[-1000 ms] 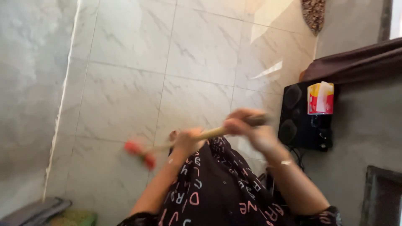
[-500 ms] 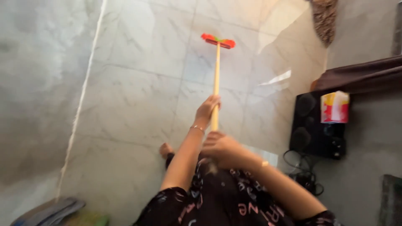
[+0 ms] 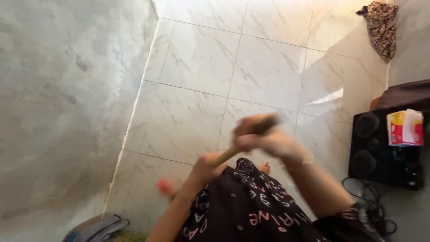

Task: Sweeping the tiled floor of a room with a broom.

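Observation:
I hold a long wooden mop stick (image 3: 228,153) with both hands over a white marble-tiled floor (image 3: 264,71). My left hand (image 3: 207,165) grips the stick lower down, close to my dark letter-printed dress (image 3: 251,206). My right hand (image 3: 264,136) is closed around the stick's top end. The red mop head (image 3: 165,186) is blurred and rests on the floor near my feet, at the lower left of my body. A bare foot (image 3: 265,167) shows just past the dress.
A grey marble wall (image 3: 62,107) runs along the left. A black speaker box (image 3: 378,150) with a red and yellow tissue box (image 3: 405,127) on it stands at the right, cables (image 3: 367,197) beside it. A patterned cloth (image 3: 380,24) lies top right; grey fabric (image 3: 96,228) bottom left.
The stick, pushed far out across the floor half a second ago, has been pulled back; the red head now lies near my feet. My right hand has risen, and the view shifted left.

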